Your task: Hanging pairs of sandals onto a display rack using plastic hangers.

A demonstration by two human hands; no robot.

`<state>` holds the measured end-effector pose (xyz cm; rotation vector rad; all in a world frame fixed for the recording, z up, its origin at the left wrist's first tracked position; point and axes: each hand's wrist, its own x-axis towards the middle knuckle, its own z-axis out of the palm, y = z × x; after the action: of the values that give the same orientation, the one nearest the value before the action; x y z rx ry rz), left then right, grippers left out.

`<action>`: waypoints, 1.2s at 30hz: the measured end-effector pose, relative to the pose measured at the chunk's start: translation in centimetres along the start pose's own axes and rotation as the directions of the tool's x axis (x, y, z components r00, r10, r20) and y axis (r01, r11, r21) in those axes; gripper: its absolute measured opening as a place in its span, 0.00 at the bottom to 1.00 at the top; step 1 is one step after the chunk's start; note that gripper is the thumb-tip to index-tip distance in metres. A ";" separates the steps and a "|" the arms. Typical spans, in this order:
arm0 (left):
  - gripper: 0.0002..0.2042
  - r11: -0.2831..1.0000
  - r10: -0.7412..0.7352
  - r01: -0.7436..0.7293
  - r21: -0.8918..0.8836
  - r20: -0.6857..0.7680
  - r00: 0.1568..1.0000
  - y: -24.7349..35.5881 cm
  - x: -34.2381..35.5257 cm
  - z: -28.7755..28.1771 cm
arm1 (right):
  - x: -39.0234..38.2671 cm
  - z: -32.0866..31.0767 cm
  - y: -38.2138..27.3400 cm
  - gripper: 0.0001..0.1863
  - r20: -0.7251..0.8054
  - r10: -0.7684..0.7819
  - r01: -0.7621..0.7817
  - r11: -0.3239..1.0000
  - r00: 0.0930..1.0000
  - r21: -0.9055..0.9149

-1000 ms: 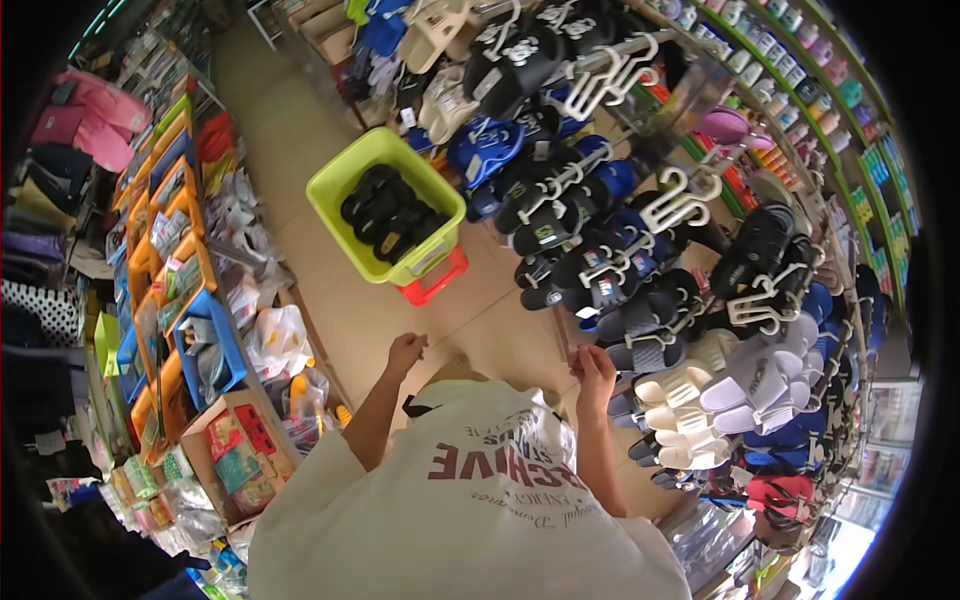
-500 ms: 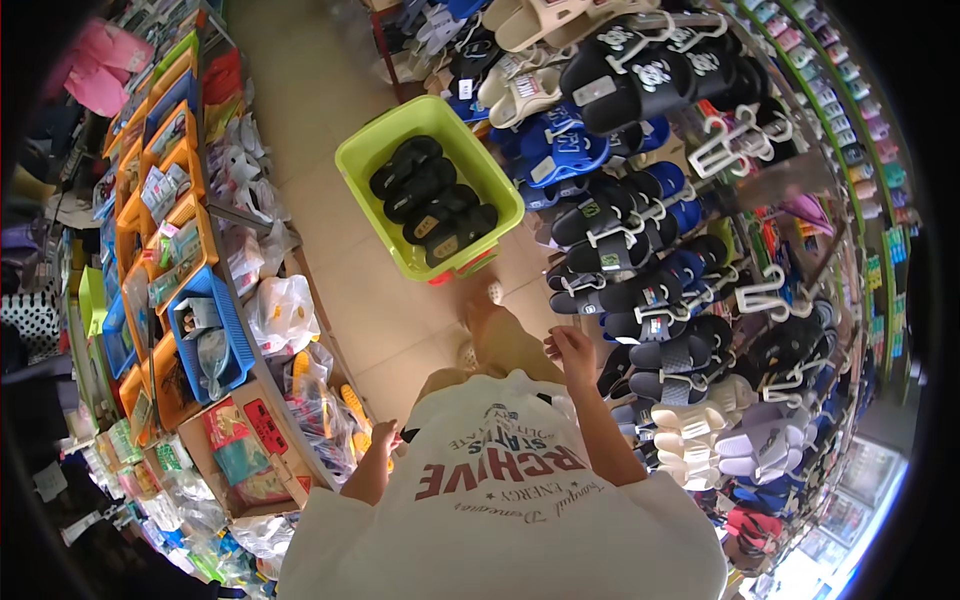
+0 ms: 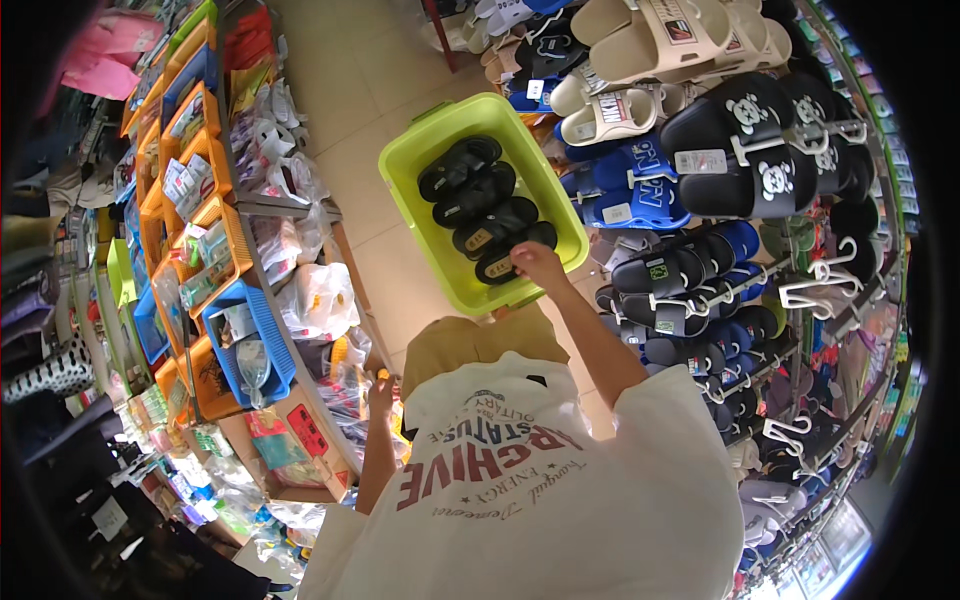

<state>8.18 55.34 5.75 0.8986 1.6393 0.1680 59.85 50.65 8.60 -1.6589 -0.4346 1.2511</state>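
Note:
A lime-green plastic tub (image 3: 400,180) stands on the floor ahead of me. Inside it lie several black sandals (image 3: 465,165) in a slanting row; the two nearest show a tan label on the insole. My right hand (image 3: 540,265) reaches over the tub's near right side, at the end of the nearest black sandal (image 3: 497,270). Its fingers look bent and partly hidden, so a grip on the sandal cannot be made out. Down at my left side hangs my left hand (image 3: 381,395), beside the left shelf. A small yellow-orange spot shows at its fingertips; what it is stays unclear.
Racks of slippers on hangers (image 3: 740,150) crowd the right side, with beige slides (image 3: 650,40) and blue slides (image 3: 635,185). Along the left runs a shelf with orange baskets (image 3: 215,245), a blue basket (image 3: 250,340) and bagged goods (image 3: 320,300). Floor tiles (image 3: 365,130) lie between.
My right hand has gone from beside the slipper rack forward to the tub. The tub sits nearer and further right in view. My left hand has shifted slightly forward.

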 end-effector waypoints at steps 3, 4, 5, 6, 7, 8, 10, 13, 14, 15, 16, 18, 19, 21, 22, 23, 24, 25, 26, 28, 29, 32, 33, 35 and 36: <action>0.15 0.975 -0.002 -0.003 -0.221 -0.020 1.000 5.6 2.1 -0.6 | 3.4 -0.2 -0.5 0.08 -0.073 0.125 -0.114 0.984 0.989 0.138; 0.13 0.940 0.026 -0.047 -0.337 -0.066 0.997 8.7 2.4 -0.2 | 3.8 -0.3 -0.3 0.08 -0.080 0.133 -0.121 0.983 0.988 0.142; 0.11 0.908 0.078 -0.068 -0.413 0.007 0.997 11.7 3.1 0.5 | 3.9 -0.5 0.2 0.08 -0.107 0.165 -0.149 0.979 0.981 0.140; 0.09 0.870 0.134 -0.078 -0.487 0.080 0.988 15.1 4.0 1.6 | 3.7 -1.0 0.9 0.09 -0.139 0.198 -0.178 0.974 0.970 0.141; 0.08 0.880 0.146 -0.063 -0.471 0.142 0.979 19.0 4.4 3.3 | 3.2 -1.7 2.5 0.09 -0.160 0.169 -0.146 0.979 0.973 0.145; 0.07 0.890 0.157 -0.049 -0.452 0.204 0.966 22.8 4.6 5.3 | 2.3 -2.3 3.8 0.09 -0.177 0.179 -0.153 0.976 0.968 0.153; 0.10 0.918 0.154 -0.021 -0.395 0.307 0.939 28.7 6.0 9.7 | -0.3 -3.2 5.7 0.09 -0.284 0.233 -0.185 0.965 0.930 0.185; 0.21 0.973 0.200 -0.092 -0.214 0.567 0.799 34.3 9.7 15.6 | -5.6 -4.1 7.0 0.10 -0.495 0.241 -0.146 0.964 0.835 0.223; 0.26 0.982 0.173 -0.083 -0.167 0.644 0.745 35.2 11.5 17.2 | -7.6 -4.0 6.9 0.10 -0.574 0.285 -0.150 0.951 0.768 0.271; 0.26 0.988 0.145 -0.069 -0.136 0.686 0.713 35.9 12.9 19.2 | -10.5 -3.9 7.9 0.10 -0.651 0.344 -0.126 0.925 0.677 0.358; 0.28 0.997 0.078 -0.050 -0.060 0.703 0.707 36.7 14.2 21.5 | -13.1 -3.2 8.7 0.10 -0.712 0.399 -0.084 0.897 0.578 0.434; 0.35 0.998 -0.067 0.039 0.057 0.649 0.757 37.3 18.3 25.4 | -17.3 0.4 7.3 0.09 -0.730 0.568 -0.072 0.805 0.379 0.589; 0.38 0.983 -0.181 0.138 0.117 0.629 0.756 36.8 20.7 27.7 | -20.7 2.7 8.8 0.09 -0.725 0.611 -0.038 0.772 0.319 0.634; 0.41 0.951 -0.309 0.219 0.220 0.601 0.738 35.2 25.7 30.8 | -25.4 9.2 12.5 0.10 -0.651 0.727 -0.019 0.670 0.218 0.742; 0.43 0.906 -0.423 0.350 0.238 0.550 0.720 34.3 28.2 32.0 | -26.9 12.9 13.3 0.11 -0.593 0.787 -0.033 0.606 0.173 0.795; 0.45 0.846 -0.530 0.473 0.248 0.494 0.689 33.8 29.7 33.2 | -27.9 16.4 13.8 0.10 -0.533 0.837 -0.067 0.543 0.119 0.837; 0.45 0.828 -0.547 0.527 0.189 0.478 0.687 33.6 30.0 33.6 | -28.8 19.9 14.2 0.10 -0.474 0.878 -0.101 0.478 0.064 0.873; 0.44 0.777 -0.597 0.613 0.147 0.481 0.642 33.6 30.0 33.8 | -30.4 23.8 15.2 0.09 -0.426 0.904 -0.130 0.427 0.042 0.895; 0.43 0.716 -0.640 0.692 0.091 0.481 0.599 33.8 30.4 33.5 | -31.3 26.5 16.0 0.09 -0.378 0.925 -0.169 0.377 0.029 0.911; 0.44 0.727 -0.587 0.678 0.103 0.605 0.538 34.1 29.7 33.0 | -32.0 30.0 16.0 0.09 -0.372 0.928 -0.119 0.371 0.016 0.921; 0.45 0.759 -0.531 0.650 0.034 0.611 0.587 34.9 27.2 33.3 | -32.3 31.8 16.0 0.09 -0.368 0.930 -0.088 0.366 0.003 0.926; 0.49 0.780 -0.474 0.621 -0.075 0.576 0.665 37.1 24.7 33.1 | -32.5 34.2 15.1 0.10 -0.380 0.925 -0.036 0.380 0.017 0.924; 0.50 0.768 -0.471 0.632 -0.100 0.580 0.665 37.5 24.8 33.0 | -32.5 34.5 14.9 0.10 -0.388 0.921 -0.021 0.389 0.026 0.921; 0.52 0.756 -0.468 0.643 -0.122 0.586 0.662 38.0 24.2 32.6 | -32.5 34.8 14.2 0.10 -0.405 0.913 0.005 0.405 0.042 0.914; 0.52 0.746 -0.429 0.650 -0.144 0.643 0.635 38.2 23.9 32.0 | -32.4 34.9 13.9 0.10 -0.413 0.909 0.019 0.413 0.051 0.911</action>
<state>54.10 85.46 -0.85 0.0845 1.1694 -0.2168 12.55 36.91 14.11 -1.4248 1.5391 0.4007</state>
